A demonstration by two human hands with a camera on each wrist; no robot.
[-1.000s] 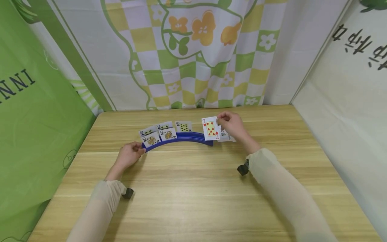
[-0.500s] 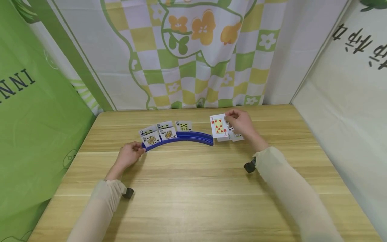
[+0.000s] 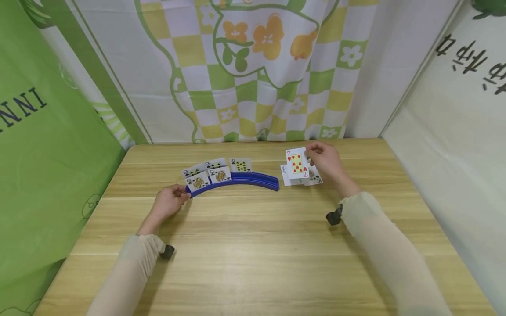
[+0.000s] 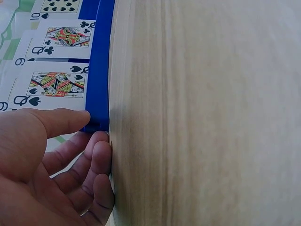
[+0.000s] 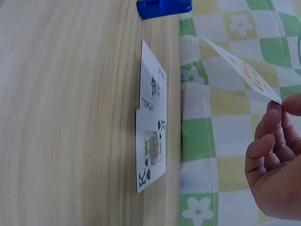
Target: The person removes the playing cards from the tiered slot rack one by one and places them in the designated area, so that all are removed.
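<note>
A curved blue card holder (image 3: pixel 253 177) stands on the table, and my left hand (image 3: pixel 171 202) pinches its left end, thumb on top in the left wrist view. Its front row carries a queen of spades (image 4: pixel 56 84) and a queen of clubs (image 4: pixel 66 37). Behind them are two partly hidden cards and, further right, a black ten (image 3: pixel 240 165). My right hand (image 3: pixel 326 161) pinches the seven of hearts (image 3: pixel 296 163) by its right edge, raised above a joker (image 5: pixel 154 82) and a king of spades (image 5: pixel 152 148), which lie overlapping on the table.
The wooden table (image 3: pixel 245 254) meets a checkered curtain (image 3: pixel 261 105) at its back edge. A green cloth (image 3: pixel 47 153) hangs on the left and a white one (image 3: pixel 454 145) with dark lettering on the right. Small black devices are worn on both wrists.
My right hand has moved right with the seven of hearts, from the holder's right end to over the loose cards, which shifted right too. My left hand stays on the holder.
</note>
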